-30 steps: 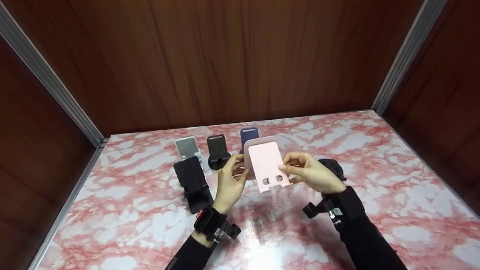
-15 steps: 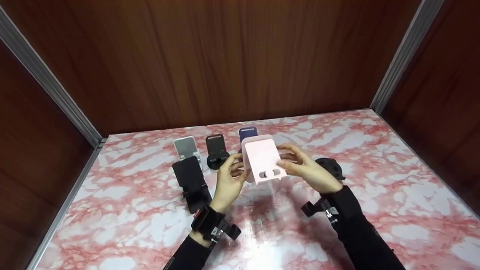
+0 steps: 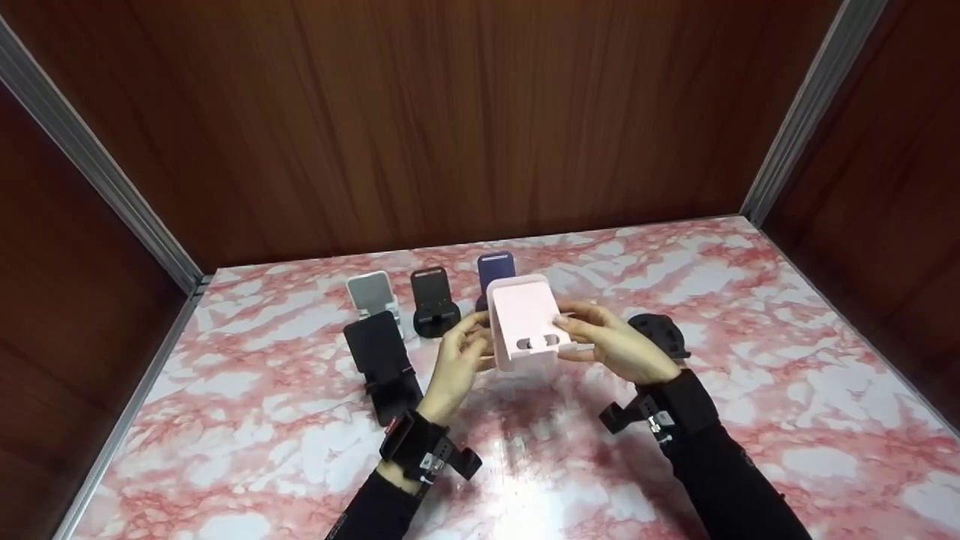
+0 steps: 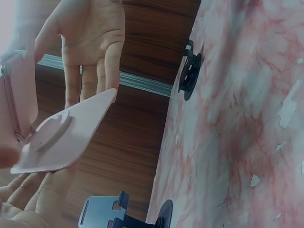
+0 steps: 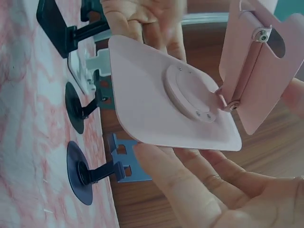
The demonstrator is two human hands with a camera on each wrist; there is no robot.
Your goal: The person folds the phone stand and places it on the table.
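A pink folding phone stand [image 3: 525, 311] is held above the table between both hands. My left hand [image 3: 457, 367] holds its left edge with bent fingers. On the other side, my right hand [image 3: 622, 349] grips it, thumb on the slotted front plate and fingers behind. In the right wrist view, the flat base [image 5: 142, 95] with its round disc shows, and the hinged upper part [image 5: 266, 61] is folded out at an angle. The left wrist view shows the base [image 4: 80, 133] spanning between the two hands.
Behind the hands stand a white phone stand [image 3: 371, 292], a black one [image 3: 433, 300] and a blue one [image 3: 496, 271]. A larger black stand [image 3: 382, 360] is beside the left hand. Another black stand [image 3: 660, 334] lies beyond the right wrist. Wood-grain panels [image 3: 480, 120] enclose the marbled table [image 3: 787, 375].
The pink stand has tilted, its front plate's lower edge rising and the base showing below it. Both hands have shifted their hold slightly. The other stands have not moved.
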